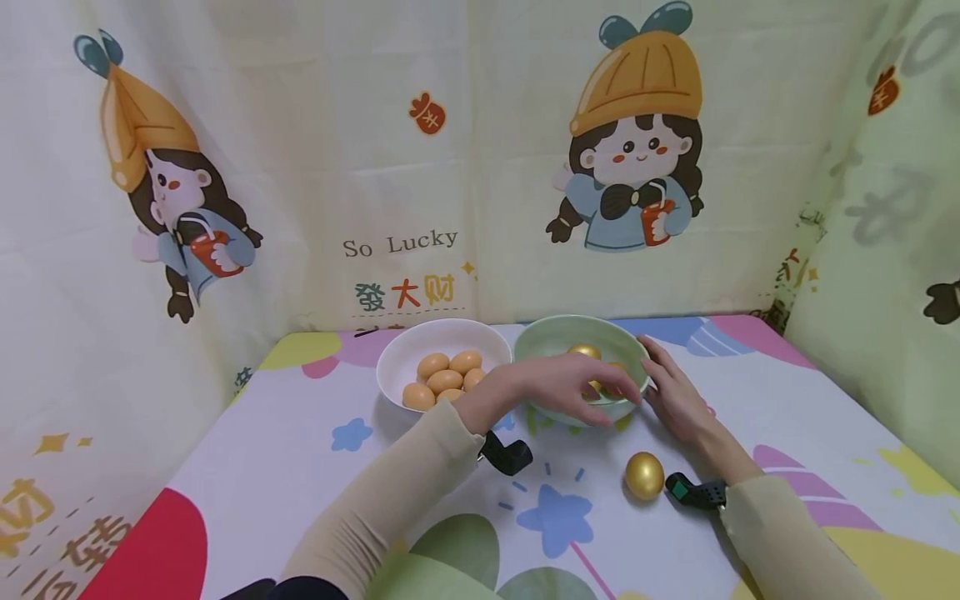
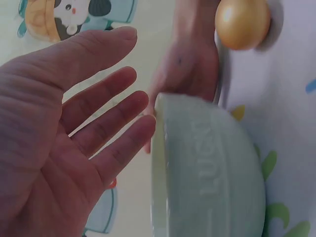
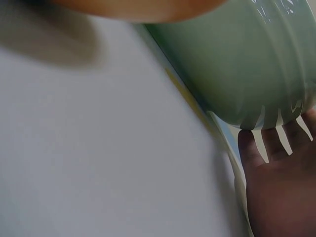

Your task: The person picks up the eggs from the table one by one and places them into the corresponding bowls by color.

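A green bowl stands toward the back of the table with several golden eggs in it, partly hidden by my left hand. That hand hovers over the bowl's near side, its fingers extended and apart, holding nothing. In the left wrist view its fingertips come close to the rim of the bowl. My right hand rests its fairly straight fingers against the bowl's right side, as the right wrist view shows its fingers at the outer wall. One golden egg lies on the table near my right wrist.
A white bowl holding several brown eggs stands just left of the green bowl, behind my left forearm. A patterned cloth covers the table. A printed curtain hangs behind the table and along its sides.
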Tool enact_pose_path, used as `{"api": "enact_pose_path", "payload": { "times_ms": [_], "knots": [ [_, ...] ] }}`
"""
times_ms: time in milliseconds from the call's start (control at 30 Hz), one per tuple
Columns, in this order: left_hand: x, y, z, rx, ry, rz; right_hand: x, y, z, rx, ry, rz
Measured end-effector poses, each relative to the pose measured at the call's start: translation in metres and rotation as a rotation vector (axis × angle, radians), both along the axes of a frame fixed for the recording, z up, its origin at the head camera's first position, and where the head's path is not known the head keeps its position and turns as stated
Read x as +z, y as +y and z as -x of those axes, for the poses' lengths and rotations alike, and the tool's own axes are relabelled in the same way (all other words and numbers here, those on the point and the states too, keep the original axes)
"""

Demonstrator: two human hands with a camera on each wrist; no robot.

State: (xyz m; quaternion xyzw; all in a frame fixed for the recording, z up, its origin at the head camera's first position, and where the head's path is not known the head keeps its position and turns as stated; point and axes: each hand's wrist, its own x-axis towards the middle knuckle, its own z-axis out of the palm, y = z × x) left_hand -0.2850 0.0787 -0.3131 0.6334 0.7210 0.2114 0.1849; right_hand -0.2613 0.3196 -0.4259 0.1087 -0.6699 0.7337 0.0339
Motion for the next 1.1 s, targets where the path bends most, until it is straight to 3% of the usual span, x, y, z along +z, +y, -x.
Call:
{"api": "enact_pose_path", "payload": {
  "times_ms": [400, 600, 700, 1100],
  "knots": [
    [-0.010, 0.020, -0.020, -0.028, 0.012, 0.084, 0.000, 0.002, -0.003, -0.029, 0.010, -0.070],
    [-0.017, 0.027, -0.026, -0.089, 0.104, 0.101, 0.000, 0.002, -0.002, -0.021, -0.001, -0.029],
    [-0.021, 0.030, -0.029, -0.093, 0.113, 0.120, -0.001, 0.001, -0.002, -0.010, -0.005, -0.008],
    [-0.042, 0.038, -0.028, -0.138, 0.175, 0.136, 0.001, -0.001, -0.001, 0.003, 0.017, -0.014]
  ]
}}
